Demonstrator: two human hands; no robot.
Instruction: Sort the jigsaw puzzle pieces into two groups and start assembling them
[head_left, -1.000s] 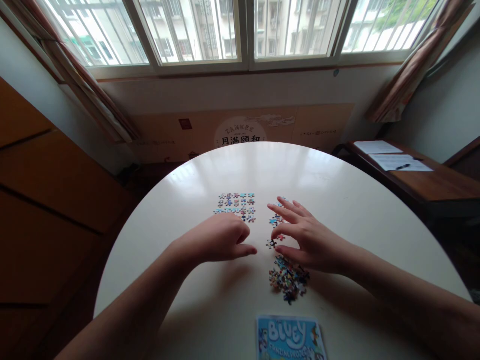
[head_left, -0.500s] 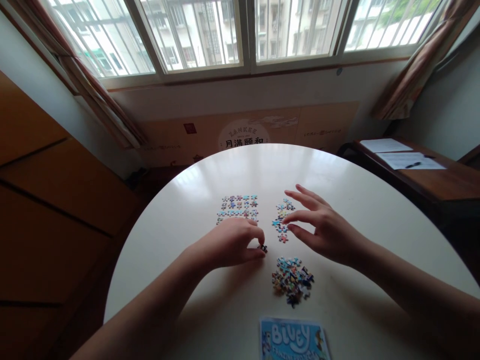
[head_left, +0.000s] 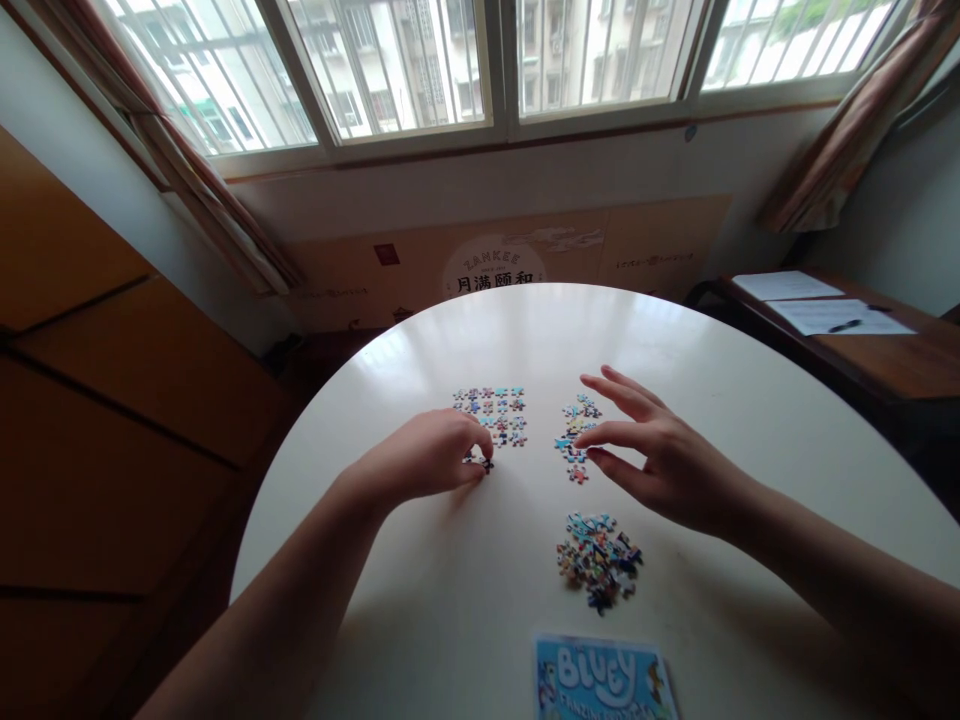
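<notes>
My left hand (head_left: 439, 455) pinches a dark jigsaw puzzle piece (head_left: 487, 465) between thumb and finger, low over the table near the front of the laid-out rows of puzzle pieces (head_left: 517, 405). Part of those rows is hidden behind this hand. My right hand (head_left: 649, 450) has its fingers spread; its fingertips reach the edge of a small loose group of pieces (head_left: 576, 474). Whether they touch any piece, I cannot tell. Closer to me lies a heaped pile of mixed puzzle pieces (head_left: 598, 562).
A blue printed card or packet marked "Bluey" (head_left: 604, 680) lies at the near edge of view on the round white table (head_left: 360, 620). Behind the table stand a wall panel (head_left: 660, 240) and windows. At right, papers (head_left: 840, 317) and a pen rest on a brown table.
My left hand has moved left and slightly away from me with the dark puzzle piece, to the front of the rows. My right hand stays by the small group. The view has shifted slightly.
</notes>
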